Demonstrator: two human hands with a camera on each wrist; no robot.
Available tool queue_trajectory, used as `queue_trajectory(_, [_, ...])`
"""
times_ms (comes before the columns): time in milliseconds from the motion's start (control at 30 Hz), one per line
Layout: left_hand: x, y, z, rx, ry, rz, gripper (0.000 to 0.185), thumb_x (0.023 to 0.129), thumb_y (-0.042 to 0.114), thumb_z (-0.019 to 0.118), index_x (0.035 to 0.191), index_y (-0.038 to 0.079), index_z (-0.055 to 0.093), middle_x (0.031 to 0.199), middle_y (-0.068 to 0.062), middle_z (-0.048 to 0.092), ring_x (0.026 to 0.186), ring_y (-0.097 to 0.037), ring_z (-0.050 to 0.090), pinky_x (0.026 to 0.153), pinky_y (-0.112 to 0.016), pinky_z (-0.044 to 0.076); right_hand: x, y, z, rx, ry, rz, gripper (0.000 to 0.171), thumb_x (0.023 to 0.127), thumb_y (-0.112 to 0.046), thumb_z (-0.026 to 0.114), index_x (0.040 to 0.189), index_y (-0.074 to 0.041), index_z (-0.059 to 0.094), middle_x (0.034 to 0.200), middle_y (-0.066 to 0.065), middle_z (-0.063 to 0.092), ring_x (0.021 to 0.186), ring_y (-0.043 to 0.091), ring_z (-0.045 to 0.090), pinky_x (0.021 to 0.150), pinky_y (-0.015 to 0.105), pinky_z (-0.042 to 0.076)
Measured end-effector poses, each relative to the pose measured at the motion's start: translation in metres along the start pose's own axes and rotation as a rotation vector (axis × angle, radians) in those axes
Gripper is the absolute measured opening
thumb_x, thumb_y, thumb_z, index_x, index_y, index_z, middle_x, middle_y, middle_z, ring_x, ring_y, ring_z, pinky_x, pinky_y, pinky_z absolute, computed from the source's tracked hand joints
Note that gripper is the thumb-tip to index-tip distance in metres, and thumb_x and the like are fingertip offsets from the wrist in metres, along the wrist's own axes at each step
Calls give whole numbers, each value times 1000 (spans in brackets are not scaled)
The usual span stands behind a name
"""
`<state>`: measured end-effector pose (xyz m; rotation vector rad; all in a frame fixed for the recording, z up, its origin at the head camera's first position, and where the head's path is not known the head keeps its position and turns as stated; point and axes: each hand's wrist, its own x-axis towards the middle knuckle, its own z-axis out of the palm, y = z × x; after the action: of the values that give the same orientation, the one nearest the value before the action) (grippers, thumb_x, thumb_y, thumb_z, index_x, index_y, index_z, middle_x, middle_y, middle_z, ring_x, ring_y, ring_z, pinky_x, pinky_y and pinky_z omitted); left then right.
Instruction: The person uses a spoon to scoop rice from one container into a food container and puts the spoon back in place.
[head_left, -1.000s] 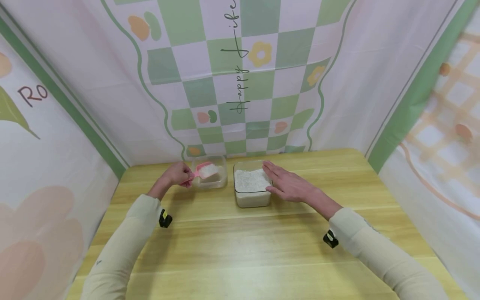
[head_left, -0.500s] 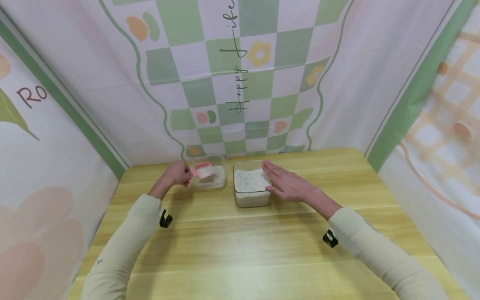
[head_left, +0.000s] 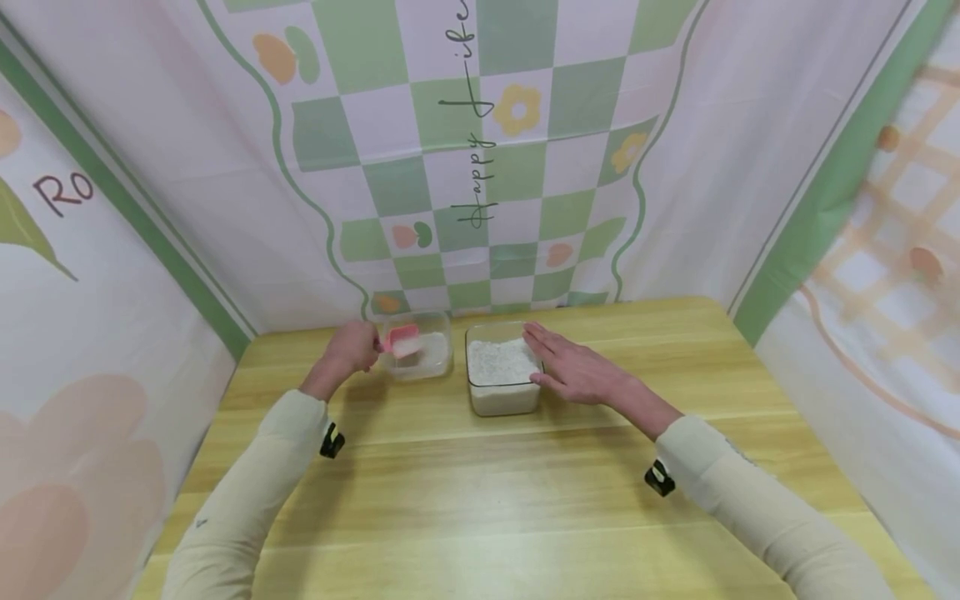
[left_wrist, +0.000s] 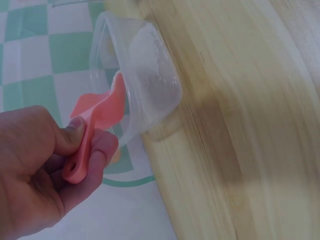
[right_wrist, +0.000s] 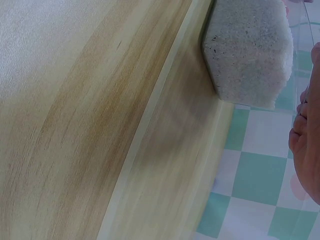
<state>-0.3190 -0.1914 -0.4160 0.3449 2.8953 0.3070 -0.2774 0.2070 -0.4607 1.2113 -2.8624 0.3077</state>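
Observation:
In the head view, my left hand holds a pink scoop over a clear plastic box. The left wrist view shows thumb and fingers pinching the scoop's handle, with the scoop tipped on its side within the box's mouth. White granular stuff lies in the box, and some is on the scoop. To the right stands a square glass container, filled well up with white grains. My right hand rests against its right rim, fingers straight. The right wrist view only partly catches that hand.
Both containers stand near the back edge of a wooden table, a small gap between them. A patterned curtain hangs right behind that edge, and more cloth hangs at both sides. Black wrist cameras hang below both sleeves.
My left hand has turned and tipped the scoop over, pulling it slightly left. White grains have slid off it, and more now lie in the plastic box. My right hand has stayed still.

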Motion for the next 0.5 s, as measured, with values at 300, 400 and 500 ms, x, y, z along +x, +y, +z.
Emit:
queue_trajectory(300, [3, 2, 4, 237, 107, 62, 11, 90, 14, 70, 89, 3, 72, 84, -12, 72, 80, -28, 68, 75, -41, 58, 0, -1, 0, 0, -9, 8, 73, 105, -40, 44, 156, 3, 16, 166, 19, 14, 154, 33, 17, 122, 48, 28])
queue_trajectory(400, [1, 3, 4, 293, 130, 77, 8, 88, 12, 72, 85, 5, 71, 82, -10, 72, 78, -27, 67, 72, -39, 58, -1, -1, -1, 4, -13, 10, 73, 105, -40, 44, 156, 3, 16, 166, 19, 13, 154, 33, 17, 122, 48, 28])
queue_trajectory(500, [-1, 5, 5, 347, 157, 106, 6, 82, 4, 72, 78, 7, 68, 78, -8, 70, 74, -25, 66, 69, -37, 58, 0, -1, -1, -1, -11, 10, 72, 105, -40, 44, 156, 4, 17, 166, 20, 14, 154, 34, 17, 122, 48, 28])
